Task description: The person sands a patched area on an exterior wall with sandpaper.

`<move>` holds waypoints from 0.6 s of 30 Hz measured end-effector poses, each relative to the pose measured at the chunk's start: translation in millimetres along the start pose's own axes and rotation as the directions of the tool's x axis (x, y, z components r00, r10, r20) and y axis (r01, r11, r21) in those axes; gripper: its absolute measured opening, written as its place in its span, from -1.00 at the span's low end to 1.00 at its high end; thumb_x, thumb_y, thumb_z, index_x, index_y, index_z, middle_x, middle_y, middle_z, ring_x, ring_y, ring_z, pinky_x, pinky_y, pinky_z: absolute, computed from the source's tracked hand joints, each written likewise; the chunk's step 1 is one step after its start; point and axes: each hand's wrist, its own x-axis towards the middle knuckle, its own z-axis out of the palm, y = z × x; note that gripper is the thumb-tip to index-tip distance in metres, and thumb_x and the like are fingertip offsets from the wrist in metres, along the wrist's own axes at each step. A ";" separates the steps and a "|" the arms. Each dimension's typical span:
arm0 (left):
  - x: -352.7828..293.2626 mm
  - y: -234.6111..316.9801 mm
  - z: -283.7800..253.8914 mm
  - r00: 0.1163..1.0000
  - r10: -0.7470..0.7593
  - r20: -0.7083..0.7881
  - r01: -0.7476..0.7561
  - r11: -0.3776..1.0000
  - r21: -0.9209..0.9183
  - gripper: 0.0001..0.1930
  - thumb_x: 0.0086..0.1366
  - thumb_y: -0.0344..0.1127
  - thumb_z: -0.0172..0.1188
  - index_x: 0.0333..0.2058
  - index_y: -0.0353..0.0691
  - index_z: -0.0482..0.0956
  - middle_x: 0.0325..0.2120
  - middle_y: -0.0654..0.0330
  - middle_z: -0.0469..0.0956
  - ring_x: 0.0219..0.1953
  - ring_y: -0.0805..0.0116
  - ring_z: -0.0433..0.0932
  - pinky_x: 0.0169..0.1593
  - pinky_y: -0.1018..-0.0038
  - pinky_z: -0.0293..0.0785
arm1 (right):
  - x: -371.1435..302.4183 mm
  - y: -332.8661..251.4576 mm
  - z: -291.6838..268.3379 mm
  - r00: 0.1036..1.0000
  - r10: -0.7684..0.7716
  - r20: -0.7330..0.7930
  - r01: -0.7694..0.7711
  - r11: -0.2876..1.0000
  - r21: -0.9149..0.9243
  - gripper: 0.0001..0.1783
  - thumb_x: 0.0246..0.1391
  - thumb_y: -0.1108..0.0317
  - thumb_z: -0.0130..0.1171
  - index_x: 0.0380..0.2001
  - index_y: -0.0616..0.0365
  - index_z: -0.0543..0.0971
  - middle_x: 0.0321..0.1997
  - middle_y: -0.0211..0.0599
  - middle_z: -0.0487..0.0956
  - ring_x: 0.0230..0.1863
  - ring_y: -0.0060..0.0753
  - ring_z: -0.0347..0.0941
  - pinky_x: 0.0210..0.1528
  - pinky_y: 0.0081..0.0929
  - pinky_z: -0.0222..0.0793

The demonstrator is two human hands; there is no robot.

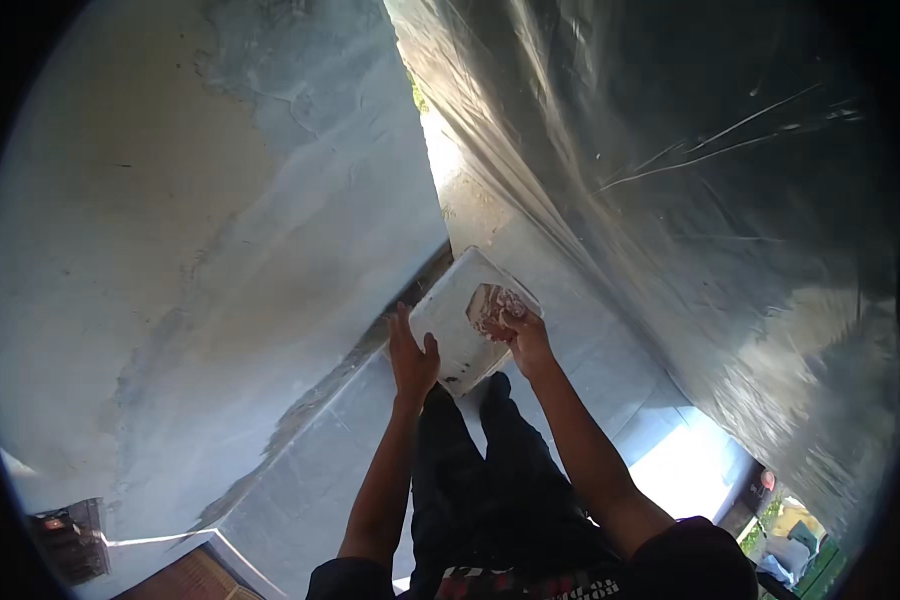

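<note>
A whitish rectangular tray (pixel 448 335), smudged with dark marks near its near end, is tilted in front of my legs. My left hand (pixel 411 360) grips its left edge, with the fingers along the side and the thumb toward the inner face. Over the tray's right half, my right hand (pixel 526 338) is closed on a crumpled brown-and-white piece (pixel 488 308), possibly a rag. Its exact kind cannot be made out. My right fingertips are partly hidden by it.
A large pale, patchily stained wall (pixel 220 250) fills the left side. On the right hangs a big sheet of shiny plastic (pixel 710 220). Grey floor (pixel 350 480) lies beneath my legs, with a bright sunlit patch (pixel 685 470). Assorted items (pixel 795 540) stand at the lower right.
</note>
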 end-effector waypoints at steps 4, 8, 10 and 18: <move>-11.2 -55.4 48.4 0.947 -0.278 0.160 0.297 0.949 -0.108 -0.28 0.25 -0.40 0.15 0.36 -0.36 0.10 0.26 -0.20 0.33 0.32 -0.22 0.28 0.36 0.09 0.19 | 21.9 34.0 -37.3 0.970 0.101 -0.221 -0.054 0.977 0.206 -0.52 0.28 0.47 0.06 0.25 0.25 0.37 0.07 -0.12 0.59 -0.03 -0.10 0.62 -0.12 -0.20 0.61; -48.2 -121.8 89.6 0.825 -0.502 0.259 0.529 0.847 -0.043 -0.35 0.27 -0.36 0.13 0.31 -0.38 0.16 0.22 -0.32 0.34 0.28 -0.28 0.32 0.33 0.10 0.24 | 37.1 83.3 -72.0 0.932 0.143 -0.334 -0.027 0.943 0.331 -0.54 0.28 0.45 0.03 0.23 0.27 0.38 0.04 -0.12 0.61 -0.03 -0.09 0.63 -0.17 -0.22 0.61; -73.4 -148.6 105.4 0.760 -0.590 0.271 0.609 0.793 0.017 -0.36 0.34 -0.28 0.12 0.32 -0.35 0.13 0.21 -0.40 0.33 0.27 -0.32 0.34 0.32 0.08 0.26 | 40.9 111.5 -91.4 0.904 0.081 -0.419 0.047 0.957 0.288 -0.59 0.23 0.46 0.04 0.14 0.30 0.46 -0.02 -0.13 0.63 -0.10 -0.11 0.65 -0.21 -0.25 0.62; -78.9 -193.6 163.0 0.556 -0.762 0.332 0.829 0.539 -0.151 -0.41 0.49 -0.11 -0.07 0.34 -0.33 0.09 0.21 -0.33 0.37 0.26 -0.24 0.38 0.30 0.13 0.26 | 55.7 158.5 -138.7 0.856 -0.058 -0.514 0.040 0.998 -0.046 -0.64 0.01 0.50 0.04 -0.11 0.42 0.59 -0.19 -0.05 0.65 -0.28 -0.18 0.65 -0.15 -0.21 0.62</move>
